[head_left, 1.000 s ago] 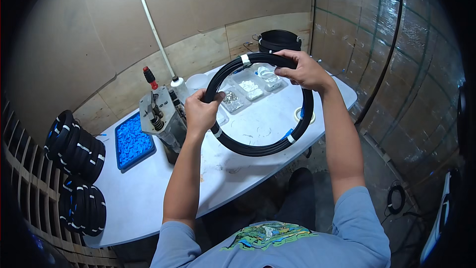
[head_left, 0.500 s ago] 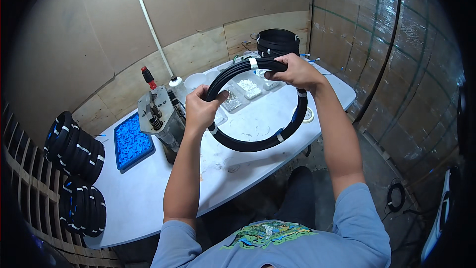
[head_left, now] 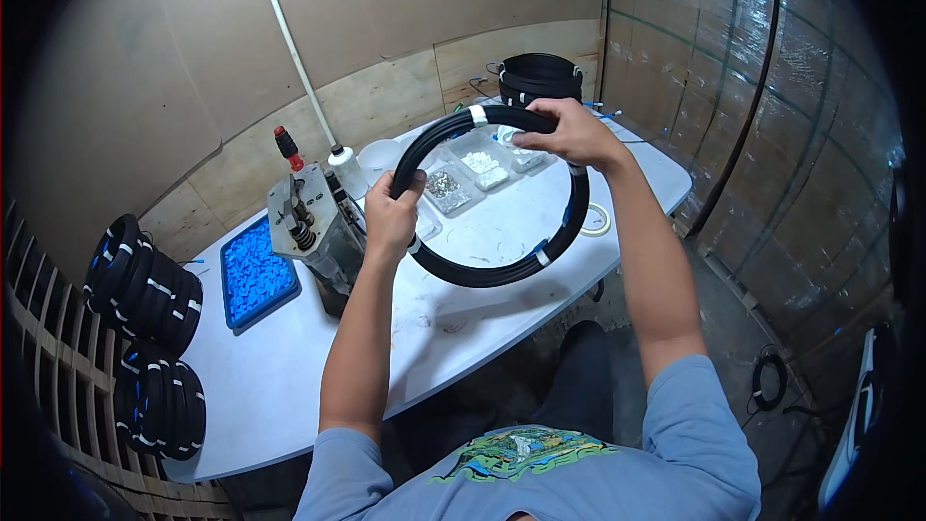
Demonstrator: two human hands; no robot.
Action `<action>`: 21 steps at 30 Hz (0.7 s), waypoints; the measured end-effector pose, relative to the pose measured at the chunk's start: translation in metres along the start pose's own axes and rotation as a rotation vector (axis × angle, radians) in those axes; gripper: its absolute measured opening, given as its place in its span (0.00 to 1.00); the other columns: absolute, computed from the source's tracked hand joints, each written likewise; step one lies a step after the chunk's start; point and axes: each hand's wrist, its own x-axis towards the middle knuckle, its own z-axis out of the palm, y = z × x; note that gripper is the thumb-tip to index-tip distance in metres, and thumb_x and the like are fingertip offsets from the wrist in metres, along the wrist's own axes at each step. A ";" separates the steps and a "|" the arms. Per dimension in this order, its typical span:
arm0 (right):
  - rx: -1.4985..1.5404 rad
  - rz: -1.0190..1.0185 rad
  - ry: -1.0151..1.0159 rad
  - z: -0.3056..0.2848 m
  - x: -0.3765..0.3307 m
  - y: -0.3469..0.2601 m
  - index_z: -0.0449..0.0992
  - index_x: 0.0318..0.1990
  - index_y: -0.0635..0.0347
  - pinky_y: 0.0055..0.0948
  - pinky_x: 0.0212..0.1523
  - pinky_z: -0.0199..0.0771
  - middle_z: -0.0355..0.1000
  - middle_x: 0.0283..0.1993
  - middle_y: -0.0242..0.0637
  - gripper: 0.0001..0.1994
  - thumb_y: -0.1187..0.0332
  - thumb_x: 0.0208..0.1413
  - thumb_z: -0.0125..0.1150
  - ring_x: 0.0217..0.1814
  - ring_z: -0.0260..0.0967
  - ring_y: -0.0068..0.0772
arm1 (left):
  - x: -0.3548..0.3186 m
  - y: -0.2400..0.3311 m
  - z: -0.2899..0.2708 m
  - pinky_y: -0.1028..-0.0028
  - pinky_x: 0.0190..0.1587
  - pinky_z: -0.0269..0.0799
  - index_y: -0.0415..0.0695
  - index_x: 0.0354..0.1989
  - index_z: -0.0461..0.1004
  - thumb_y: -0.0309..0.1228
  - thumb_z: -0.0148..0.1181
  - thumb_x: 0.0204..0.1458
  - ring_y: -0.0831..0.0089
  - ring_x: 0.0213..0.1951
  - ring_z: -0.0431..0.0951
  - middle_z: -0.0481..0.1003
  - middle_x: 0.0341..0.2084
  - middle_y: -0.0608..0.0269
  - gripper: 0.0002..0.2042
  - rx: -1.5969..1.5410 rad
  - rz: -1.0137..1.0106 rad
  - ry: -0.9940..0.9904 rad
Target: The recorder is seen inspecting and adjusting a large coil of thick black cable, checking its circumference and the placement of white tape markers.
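A coil of black cable (head_left: 482,276), bound with white tape bands, is held up above the white table (head_left: 463,338). My left hand (head_left: 390,217) is closed round its left side, thumb on the inside of the ring. At the upper right of the ring, my right hand (head_left: 571,133) grips it with the thumb underneath. The coil stands tilted, and the table shows through its middle. Beyond it lie clear trays, one with small metal parts (head_left: 446,187) and another with small white parts (head_left: 484,168).
A bench machine (head_left: 313,222) with a red-and-black top stands left of my left hand, beside a blue tray of blue pieces (head_left: 257,280). Stacked black coils (head_left: 159,400) sit at the left; more coils (head_left: 540,77) stand at the back. A tape roll (head_left: 597,222) lies right.
The coil has shifted slightly to the left and upward in both hands. My left hand has turned a little, its grip still round the cable.
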 end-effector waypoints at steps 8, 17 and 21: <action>0.851 0.286 0.368 0.055 -0.052 0.043 0.67 0.48 0.56 0.24 0.24 0.73 0.66 0.27 0.30 0.19 0.50 0.63 0.56 0.22 0.67 0.21 | -0.004 -0.007 -0.006 0.79 0.18 0.55 0.48 0.34 0.69 0.34 0.57 0.60 0.85 0.16 0.57 0.59 0.17 0.77 0.06 -0.405 -0.279 0.058; 0.818 0.271 0.347 0.054 -0.056 0.048 0.66 0.54 0.60 0.17 0.14 0.56 0.54 0.19 0.23 0.25 0.48 0.61 0.56 0.14 0.50 0.13 | -0.016 -0.010 -0.004 0.78 0.20 0.59 0.48 0.32 0.69 0.36 0.60 0.59 0.83 0.17 0.61 0.62 0.18 0.75 0.08 -0.375 -0.264 0.079; 0.781 0.155 0.215 0.032 -0.051 0.042 0.68 0.51 0.60 0.18 0.14 0.55 0.57 0.18 0.23 0.25 0.48 0.58 0.59 0.14 0.51 0.14 | -0.012 -0.010 -0.020 0.78 0.28 0.68 0.42 0.32 0.73 0.38 0.67 0.53 0.79 0.23 0.71 0.72 0.21 0.68 0.13 -0.101 -0.072 -0.072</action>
